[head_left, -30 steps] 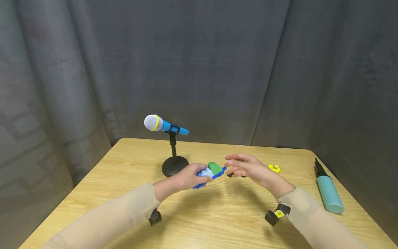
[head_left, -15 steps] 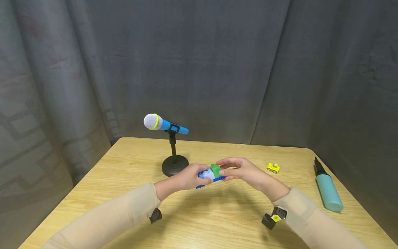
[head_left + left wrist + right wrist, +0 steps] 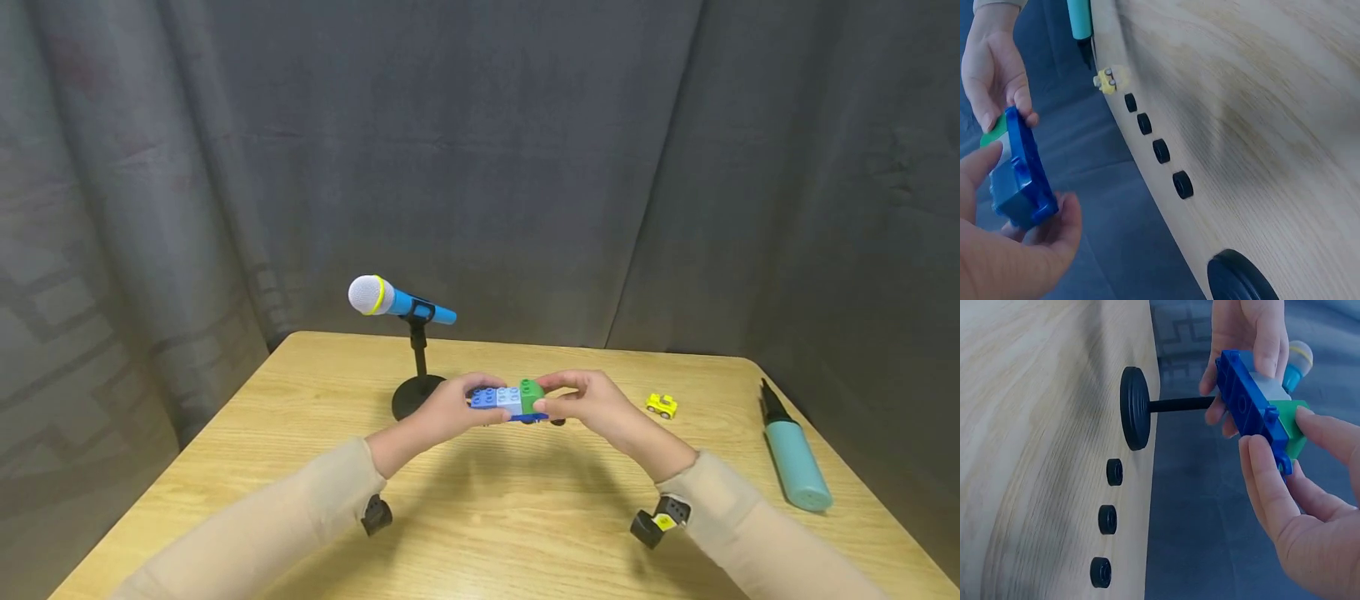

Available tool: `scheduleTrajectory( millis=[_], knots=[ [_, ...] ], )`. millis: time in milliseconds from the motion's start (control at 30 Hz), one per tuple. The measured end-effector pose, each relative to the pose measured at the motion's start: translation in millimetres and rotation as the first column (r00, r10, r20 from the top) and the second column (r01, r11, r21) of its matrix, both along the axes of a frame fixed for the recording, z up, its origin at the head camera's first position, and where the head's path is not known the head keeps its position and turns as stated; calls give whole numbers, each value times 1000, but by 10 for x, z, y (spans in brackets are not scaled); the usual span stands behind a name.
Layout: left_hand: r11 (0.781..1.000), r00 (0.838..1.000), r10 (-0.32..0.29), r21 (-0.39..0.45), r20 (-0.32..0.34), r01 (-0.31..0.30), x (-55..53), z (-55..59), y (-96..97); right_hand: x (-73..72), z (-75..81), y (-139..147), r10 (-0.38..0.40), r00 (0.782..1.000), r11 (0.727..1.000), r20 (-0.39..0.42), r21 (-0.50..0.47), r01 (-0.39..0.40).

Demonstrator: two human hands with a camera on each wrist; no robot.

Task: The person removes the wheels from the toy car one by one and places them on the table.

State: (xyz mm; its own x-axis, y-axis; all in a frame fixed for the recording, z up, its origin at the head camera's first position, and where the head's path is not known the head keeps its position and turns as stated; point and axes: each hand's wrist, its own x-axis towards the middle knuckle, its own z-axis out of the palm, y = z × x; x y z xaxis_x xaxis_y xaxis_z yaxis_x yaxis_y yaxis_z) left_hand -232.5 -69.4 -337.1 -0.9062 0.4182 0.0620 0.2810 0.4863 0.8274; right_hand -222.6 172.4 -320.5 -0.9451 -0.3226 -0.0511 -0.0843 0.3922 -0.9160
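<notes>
A toy vehicle body built of blocks [image 3: 509, 400] is held above the table between both hands. It has a dark blue base [image 3: 1244, 400] with blue, pale blue and green bricks on top. My left hand [image 3: 442, 412] grips the blue end between thumb and fingers. At the other end, my right hand [image 3: 607, 410] pinches the green brick [image 3: 1294, 412], its fingers also against the base in the right wrist view. No wheels show on the base. Several black toy wheels [image 3: 1183, 184] stand in a row on the tabletop below, mostly hidden in the head view.
A blue microphone [image 3: 431, 311] sits on a black stand whose round base [image 3: 408, 398] is just behind my left hand. To the right are a small yellow toy car [image 3: 662, 406] and a teal hand pump [image 3: 797, 467]. Grey curtains [image 3: 480, 167] surround the wooden table [image 3: 480, 517].
My right hand has moved left onto the green end and now pinches it. The block body has turned from a slant to nearly level, its studs now facing the head camera.
</notes>
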Motion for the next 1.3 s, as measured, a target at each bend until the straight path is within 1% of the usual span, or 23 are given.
scheduleTrajectory(
  millis=[100,133,200,267,367,467,567,633,733,833,1000,1200,1300],
  knots=[
    [995,997,70,67,25,-72,-17,-24,-56,-17,-30,13,-23,1000,1000,5,-10,23],
    [993,996,86,81,23,-87,-24,-38,-76,-21,-42,17,-27,1000,1000,9,-13,27],
    [989,994,109,103,23,-111,-34,-63,-113,-26,-66,21,-29,999,999,15,-24,30],
    [987,993,117,113,17,-118,-39,-83,-145,-29,-94,24,-29,999,999,22,-34,29],
    [987,993,114,110,1,-113,-40,-97,-169,-27,-129,30,-25,999,998,34,-53,27],
    [988,992,122,93,-1,-122,-36,-112,-178,-24,-166,32,-16,999,998,49,-59,19],
    [988,992,129,84,-1,-129,-33,-151,-178,-19,-201,30,-9,998,998,56,-62,13],
    [988,991,132,85,-4,-131,-28,-191,-171,-10,-225,28,-9,999,999,53,-44,12],
    [988,992,130,81,2,-130,-11,-267,-155,0,-274,24,-29,999,1000,35,-10,30],
    [991,993,119,62,12,-120,15,-349,-139,4,-346,24,-30,999,998,-12,47,30],
    [994,994,107,26,34,-108,56,-456,-129,29,-486,27,19,996,992,-84,122,-8],
    [997,994,77,17,78,-78,69,-567,-114,102,-571,32,66,993,986,-100,160,-49],
    [998,993,64,17,96,-66,74,-626,-99,119,-626,27,71,993,983,-90,174,-54]
  ],
)
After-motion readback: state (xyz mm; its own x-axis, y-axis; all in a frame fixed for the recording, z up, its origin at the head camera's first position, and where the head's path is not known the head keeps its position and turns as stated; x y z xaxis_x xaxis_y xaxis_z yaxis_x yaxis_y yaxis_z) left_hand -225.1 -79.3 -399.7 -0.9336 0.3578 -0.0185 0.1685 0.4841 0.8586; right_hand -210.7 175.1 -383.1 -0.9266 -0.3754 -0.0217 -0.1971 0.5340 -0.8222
